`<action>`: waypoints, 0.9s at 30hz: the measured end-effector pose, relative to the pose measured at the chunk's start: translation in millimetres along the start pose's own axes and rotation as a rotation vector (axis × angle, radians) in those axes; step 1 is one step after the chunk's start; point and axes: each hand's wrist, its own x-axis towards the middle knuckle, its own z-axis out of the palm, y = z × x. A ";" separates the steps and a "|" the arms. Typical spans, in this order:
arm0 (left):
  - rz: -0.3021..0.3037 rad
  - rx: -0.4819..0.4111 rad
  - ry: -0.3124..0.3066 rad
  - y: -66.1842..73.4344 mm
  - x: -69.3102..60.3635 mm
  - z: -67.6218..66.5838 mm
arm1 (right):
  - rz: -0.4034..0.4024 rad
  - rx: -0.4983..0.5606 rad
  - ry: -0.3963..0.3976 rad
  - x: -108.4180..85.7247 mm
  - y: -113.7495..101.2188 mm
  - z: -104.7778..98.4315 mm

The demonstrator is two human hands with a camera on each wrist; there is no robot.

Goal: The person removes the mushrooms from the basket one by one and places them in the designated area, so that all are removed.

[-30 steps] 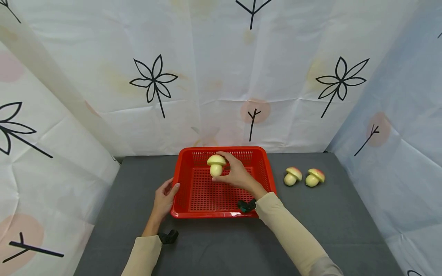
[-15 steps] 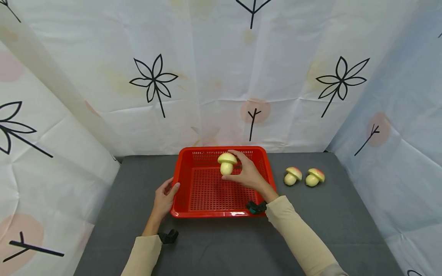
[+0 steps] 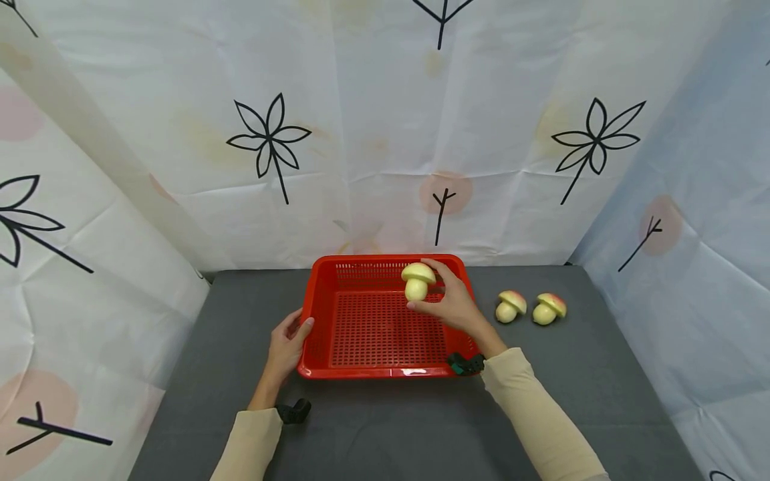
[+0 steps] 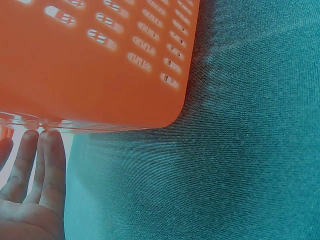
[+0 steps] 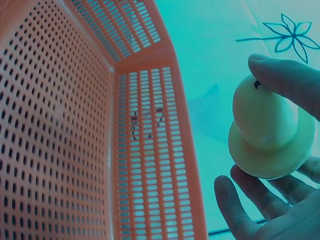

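The red plastic basket (image 3: 385,372) with perforated walls stands on the grey table. My left hand (image 3: 285,349) is at its left rim, thumb on top of the edge. In the left wrist view, fairly straight fingers (image 4: 52,155) touch the rim from below. Over the basket's right part, my right hand (image 3: 452,304) pinches a pale yellow toy mushroom (image 3: 416,282), upright and cap up. In the right wrist view the thumb is on the stem end of that mushroom (image 5: 265,112), and other fingers are at the cap.
Two toy mushrooms with reddish caps, a nearer one (image 3: 510,306) and one farther right (image 3: 549,308), lie on the table (image 3: 385,427) right of the basket. Cloth walls (image 3: 361,133) with printed leaves stand at the back and sides. Each wrist wears a black strap.
My right hand has moved right and slightly upward in the head view with the mushroom, from above the basket's middle toward its right side. My left hand and the basket have stayed put.
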 end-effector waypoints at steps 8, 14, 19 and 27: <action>-0.014 -0.007 -0.001 0.1 0.1 0.5 | 0.013 -0.010 0.050 -8.4 6.1 -22.5; -0.035 -0.018 -0.006 2.3 0.3 -0.1 | 0.030 0.012 0.062 -14.1 12.0 -40.1; -0.047 -0.038 -0.021 12.8 -3.5 -0.2 | 0.025 0.056 0.078 -19.1 18.4 -53.2; -0.070 -0.041 -0.016 22.6 -6.8 0.3 | 0.048 -0.008 0.115 -27.3 28.9 -74.0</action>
